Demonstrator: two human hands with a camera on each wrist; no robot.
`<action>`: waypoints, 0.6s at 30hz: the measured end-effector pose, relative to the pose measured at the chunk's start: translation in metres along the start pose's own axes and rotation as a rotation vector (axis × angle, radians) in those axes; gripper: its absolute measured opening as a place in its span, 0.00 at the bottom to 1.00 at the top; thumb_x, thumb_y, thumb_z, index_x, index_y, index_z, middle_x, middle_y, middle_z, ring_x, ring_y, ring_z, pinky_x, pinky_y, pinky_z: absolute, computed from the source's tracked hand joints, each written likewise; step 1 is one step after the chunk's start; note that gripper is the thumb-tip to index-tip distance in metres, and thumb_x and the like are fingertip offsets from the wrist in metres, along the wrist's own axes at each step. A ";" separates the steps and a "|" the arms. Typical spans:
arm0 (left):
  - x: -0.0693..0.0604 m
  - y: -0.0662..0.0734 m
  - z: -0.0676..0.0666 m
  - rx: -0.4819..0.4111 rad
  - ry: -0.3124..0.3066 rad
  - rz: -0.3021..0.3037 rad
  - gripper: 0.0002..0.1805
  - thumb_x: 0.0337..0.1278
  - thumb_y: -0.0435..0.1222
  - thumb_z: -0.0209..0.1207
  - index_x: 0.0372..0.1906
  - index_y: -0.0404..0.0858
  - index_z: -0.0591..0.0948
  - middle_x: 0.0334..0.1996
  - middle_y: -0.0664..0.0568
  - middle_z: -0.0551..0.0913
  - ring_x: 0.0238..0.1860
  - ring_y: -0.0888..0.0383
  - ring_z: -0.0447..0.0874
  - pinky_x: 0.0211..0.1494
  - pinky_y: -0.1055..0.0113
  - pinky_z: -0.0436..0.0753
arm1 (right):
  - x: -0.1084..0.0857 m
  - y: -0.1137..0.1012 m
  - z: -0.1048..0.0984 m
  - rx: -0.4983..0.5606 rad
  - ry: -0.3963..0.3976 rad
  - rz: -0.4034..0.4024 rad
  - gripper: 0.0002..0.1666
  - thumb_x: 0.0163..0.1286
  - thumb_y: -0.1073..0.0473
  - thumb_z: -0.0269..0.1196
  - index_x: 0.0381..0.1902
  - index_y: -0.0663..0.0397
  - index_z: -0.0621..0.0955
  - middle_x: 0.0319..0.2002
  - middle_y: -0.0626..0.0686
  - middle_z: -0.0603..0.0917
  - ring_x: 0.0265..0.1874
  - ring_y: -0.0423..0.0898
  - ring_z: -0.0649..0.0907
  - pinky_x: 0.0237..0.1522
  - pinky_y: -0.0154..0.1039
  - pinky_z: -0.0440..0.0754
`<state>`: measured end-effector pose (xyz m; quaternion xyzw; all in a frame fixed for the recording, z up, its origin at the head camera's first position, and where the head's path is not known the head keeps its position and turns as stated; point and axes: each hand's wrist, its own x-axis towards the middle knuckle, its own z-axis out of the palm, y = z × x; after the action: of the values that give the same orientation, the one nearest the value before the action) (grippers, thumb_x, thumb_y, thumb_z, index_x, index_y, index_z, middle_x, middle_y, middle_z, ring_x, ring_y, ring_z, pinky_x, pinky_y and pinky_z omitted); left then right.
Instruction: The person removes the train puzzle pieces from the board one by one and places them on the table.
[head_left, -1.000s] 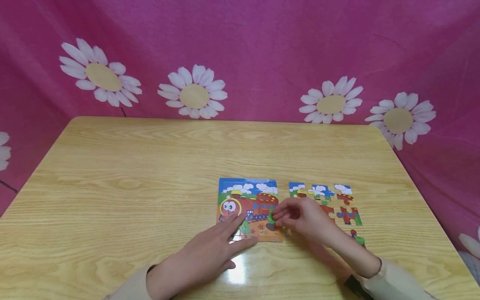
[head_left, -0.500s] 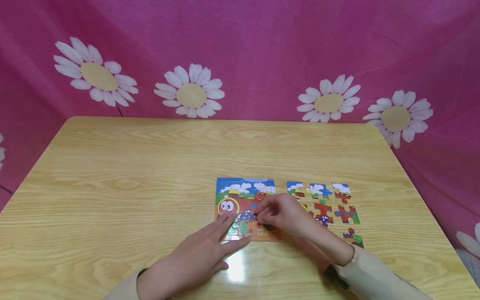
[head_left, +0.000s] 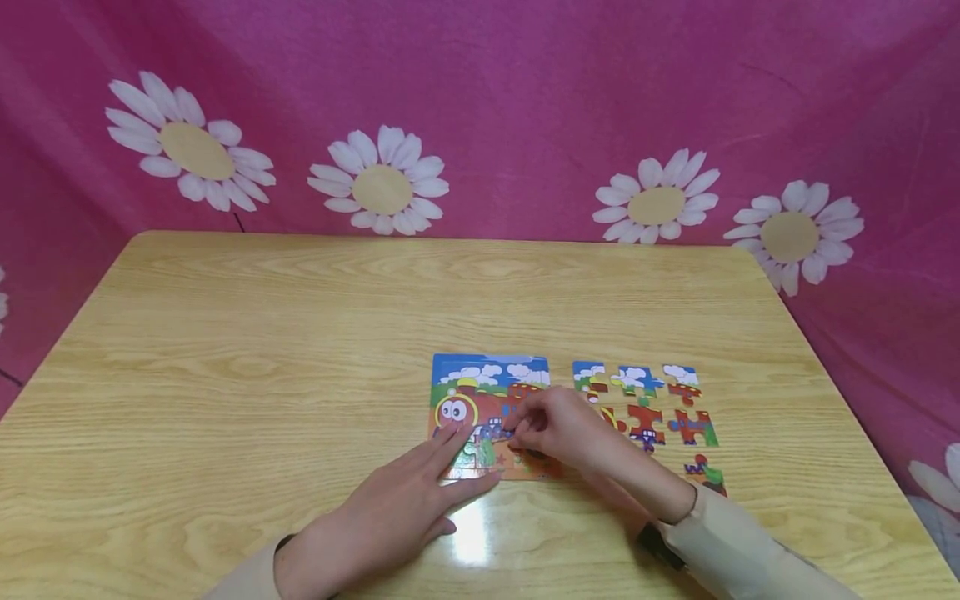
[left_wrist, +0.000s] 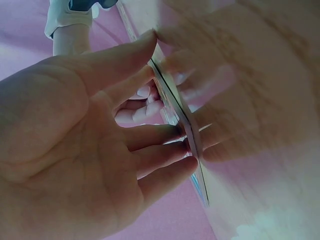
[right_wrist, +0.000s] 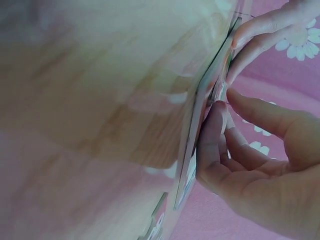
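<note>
A train jigsaw board (head_left: 491, 385) lies flat on the table, its picture partly covered by both hands. My left hand (head_left: 393, 504) rests on its lower left with fingers spread and straight; in the left wrist view the fingertips touch the board's edge. Over the lower right of the board, my right hand (head_left: 566, 429) pinches a small puzzle piece between thumb and fingers. That piece is mostly hidden by the fingers, and only a thin edge shows in the right wrist view.
Several loose puzzle pieces lie in rows right of the board, among them a red train piece (head_left: 693, 427) and a green-and-brown piece (head_left: 707, 475). Beyond the wooden table (head_left: 300, 317) hangs a pink cloth (head_left: 517, 100) with daisies.
My right hand has moved left from the board's right edge onto its lower right, carrying the piece. The left hand stays on the board.
</note>
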<state>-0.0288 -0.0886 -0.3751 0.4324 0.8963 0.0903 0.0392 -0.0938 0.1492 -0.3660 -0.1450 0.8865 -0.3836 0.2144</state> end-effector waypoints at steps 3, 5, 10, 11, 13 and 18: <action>0.000 0.000 0.000 0.008 0.008 0.004 0.36 0.54 0.43 0.68 0.70 0.55 0.72 0.72 0.34 0.60 0.72 0.42 0.60 0.67 0.56 0.69 | 0.002 -0.002 0.000 -0.010 -0.004 0.018 0.04 0.62 0.70 0.67 0.33 0.58 0.86 0.25 0.46 0.81 0.25 0.41 0.77 0.28 0.32 0.77; 0.000 0.000 0.000 0.019 0.007 0.009 0.36 0.54 0.44 0.68 0.70 0.56 0.72 0.72 0.34 0.60 0.71 0.42 0.61 0.67 0.56 0.69 | 0.002 -0.002 0.000 -0.006 0.000 0.033 0.04 0.62 0.70 0.67 0.32 0.57 0.85 0.25 0.46 0.81 0.25 0.42 0.77 0.28 0.32 0.77; 0.001 0.000 -0.001 0.034 -0.012 0.016 0.35 0.55 0.45 0.68 0.70 0.57 0.72 0.72 0.34 0.60 0.71 0.42 0.61 0.66 0.57 0.70 | 0.002 -0.004 0.001 0.005 0.009 0.038 0.04 0.62 0.70 0.68 0.31 0.57 0.84 0.26 0.46 0.81 0.26 0.42 0.77 0.29 0.32 0.78; 0.001 0.000 -0.001 0.037 -0.014 0.017 0.35 0.55 0.45 0.68 0.70 0.57 0.72 0.72 0.34 0.60 0.71 0.42 0.61 0.66 0.57 0.70 | 0.002 -0.004 0.001 0.012 0.008 0.033 0.05 0.62 0.71 0.68 0.31 0.57 0.84 0.26 0.46 0.81 0.26 0.42 0.78 0.30 0.32 0.78; 0.001 0.000 -0.002 0.039 -0.015 0.020 0.34 0.55 0.45 0.68 0.69 0.56 0.72 0.72 0.34 0.60 0.71 0.42 0.62 0.67 0.57 0.70 | 0.001 -0.004 0.002 0.031 0.004 0.015 0.06 0.61 0.73 0.67 0.31 0.58 0.83 0.26 0.47 0.81 0.26 0.42 0.78 0.30 0.32 0.79; 0.000 0.000 -0.002 0.035 -0.032 0.012 0.34 0.57 0.45 0.67 0.69 0.56 0.72 0.72 0.34 0.59 0.71 0.41 0.61 0.67 0.57 0.69 | 0.000 -0.002 0.004 0.047 0.000 -0.039 0.08 0.60 0.74 0.68 0.31 0.58 0.80 0.25 0.47 0.81 0.26 0.41 0.79 0.30 0.32 0.80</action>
<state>-0.0292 -0.0884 -0.3726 0.4396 0.8945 0.0678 0.0457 -0.0915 0.1454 -0.3671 -0.1571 0.8742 -0.4085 0.2103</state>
